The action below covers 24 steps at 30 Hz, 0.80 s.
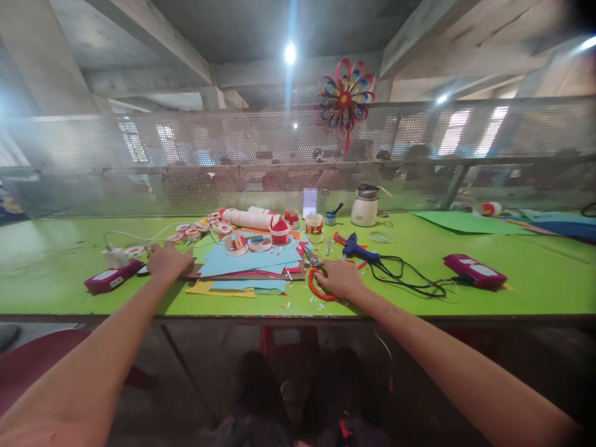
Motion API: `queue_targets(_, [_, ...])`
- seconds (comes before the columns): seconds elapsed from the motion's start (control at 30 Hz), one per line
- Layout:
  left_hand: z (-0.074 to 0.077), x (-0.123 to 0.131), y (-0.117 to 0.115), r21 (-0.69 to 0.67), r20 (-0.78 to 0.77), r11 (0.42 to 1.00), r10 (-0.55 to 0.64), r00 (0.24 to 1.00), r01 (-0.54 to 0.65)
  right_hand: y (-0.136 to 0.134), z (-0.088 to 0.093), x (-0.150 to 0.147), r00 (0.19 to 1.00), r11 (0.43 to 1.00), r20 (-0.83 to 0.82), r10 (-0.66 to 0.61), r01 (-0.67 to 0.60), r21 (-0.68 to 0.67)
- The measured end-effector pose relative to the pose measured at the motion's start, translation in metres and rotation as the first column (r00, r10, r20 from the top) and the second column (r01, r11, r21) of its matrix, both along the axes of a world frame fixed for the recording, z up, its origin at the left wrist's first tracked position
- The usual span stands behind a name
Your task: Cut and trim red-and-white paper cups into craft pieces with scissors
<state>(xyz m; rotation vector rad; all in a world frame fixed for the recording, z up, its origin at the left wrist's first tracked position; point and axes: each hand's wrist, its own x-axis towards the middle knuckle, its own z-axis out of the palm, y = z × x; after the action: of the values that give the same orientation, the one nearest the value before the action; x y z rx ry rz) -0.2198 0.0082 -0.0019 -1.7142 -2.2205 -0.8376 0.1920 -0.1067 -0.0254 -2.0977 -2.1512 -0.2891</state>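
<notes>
My right hand (343, 278) is on the orange handles of a pair of scissors (321, 293), fingers curled over them, with the blades pointing away toward the paper pile. Over on the left, my left hand (168, 261) rests low on the table, fingers apart, its thumb near the end of a brown board (189, 273). Blue paper sheets (233, 259) lie stacked between the hands, with red and yellow sheets under them. Just past my right hand is a blue hot glue gun (357, 248) with a black cord.
Purple power strips (114, 277) (475, 271) sit at both sides. Behind the paper are white rolls (249, 218), red-and-white paper rings (280, 231), a phone (310, 202) and a white jug (364, 208). Green paper (465, 221) lies right. A mesh partition (261, 143) bears a paper flower (345, 99).
</notes>
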Motion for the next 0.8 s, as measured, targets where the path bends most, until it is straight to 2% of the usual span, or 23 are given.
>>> queue_targets(0.03, [0.003,0.007,-0.006,0.058,0.008,0.997,0.053,0.999,-0.053,0.0,0.0,0.0,1.0,1.0,-0.004,0.001,-0.001,0.003])
queue_targets(0.1, [0.009,0.025,-0.016,0.159,-0.016,0.987,0.015,1.0,-0.013,0.001,-0.001,0.001,1.0,1.0,-0.017,0.0,0.0,0.008])
queue_targets(0.17, [0.015,0.049,-0.022,0.203,-0.051,0.975,-0.081,0.995,0.09,0.001,-0.001,0.002,0.999,1.0,-0.034,0.0,0.0,0.013])
queue_targets(0.2, [0.019,0.063,-0.024,0.211,-0.08,0.957,-0.186,0.979,0.199,0.001,0.0,0.002,0.999,1.0,-0.045,0.001,0.0,0.017])
queue_targets(0.23, [0.022,0.079,-0.025,0.2,-0.109,0.926,-0.304,0.946,0.32,0.001,0.0,0.002,0.998,1.0,-0.058,0.001,0.0,0.022])
queue_targets(0.3, [0.026,0.115,-0.024,0.132,-0.139,0.826,-0.532,0.835,0.548,0.0,0.001,0.002,0.996,0.999,-0.086,-0.001,0.005,0.045])
queue_targets(0.43, [0.022,0.186,-0.019,-0.018,-0.129,0.649,-0.756,0.642,0.76,-0.005,0.002,0.003,0.989,0.991,-0.143,-0.039,0.057,0.124])
queue_targets(0.53, [0.008,0.223,-0.014,-0.129,-0.101,0.56,-0.828,0.551,0.818,-0.008,0.002,0.005,0.981,0.978,-0.176,-0.083,0.114,0.175])
queue_targets(0.6, [-0.004,0.236,-0.013,-0.178,-0.085,0.54,-0.841,0.534,0.823,-0.009,0.001,0.005,0.976,0.97,-0.188,-0.106,0.143,0.196])
queue_targets(0.67, [-0.014,0.24,-0.013,-0.197,-0.069,0.534,-0.844,0.531,0.822,-0.009,0.001,0.006,0.973,0.966,-0.194,-0.122,0.162,0.203])
queue_targets(0.8, [-0.024,0.234,-0.012,-0.171,-0.048,0.567,-0.822,0.568,0.806,-0.006,0.001,0.005,0.973,0.971,-0.186,-0.135,0.168,0.172])
